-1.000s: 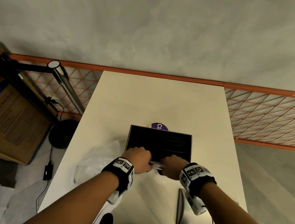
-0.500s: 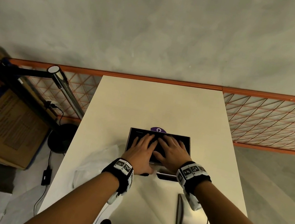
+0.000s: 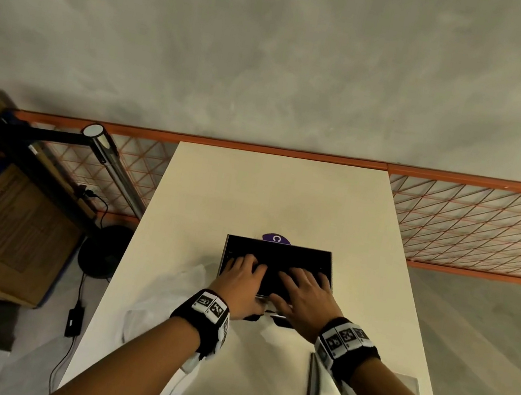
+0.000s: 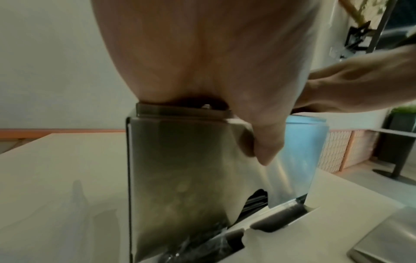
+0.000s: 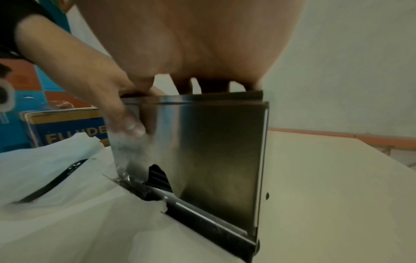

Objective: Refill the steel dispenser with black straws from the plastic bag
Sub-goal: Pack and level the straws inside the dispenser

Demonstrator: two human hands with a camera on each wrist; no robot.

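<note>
Steel dispenser (image 3: 275, 269), a shiny open-topped rectangular metal box, stands near the middle of a pale cream table (image 3: 274, 192), its top filled with black straws (image 3: 276, 256). From the head view, the left hand (image 3: 242, 284) and right hand (image 3: 302, 297) both lie flat with fingers spread over the straws, thumbs down the near face, gripping nothing. A crumpled clear plastic bag (image 3: 173, 290) lies just left of the box; a flat steel lid (image 3: 322, 392) rests on the table near the right forearm. To level well, I would press evenly across the whole width so no straw rides above the rim. From the left wrist, the palm covers the top rim and the thumb (image 4: 265, 147) rests on the polished front wall; black straws show through the low cut-out at the base, above the tray. From the right wrist, fingers dip over the rim, and one stray black straw (image 5: 51, 181) lies on the bag. Open table stretches beyond the box to the far edge by an orange mesh rail (image 3: 476, 228); the side edges sit closer, so the lid's approach looks freest from the near right.
</note>
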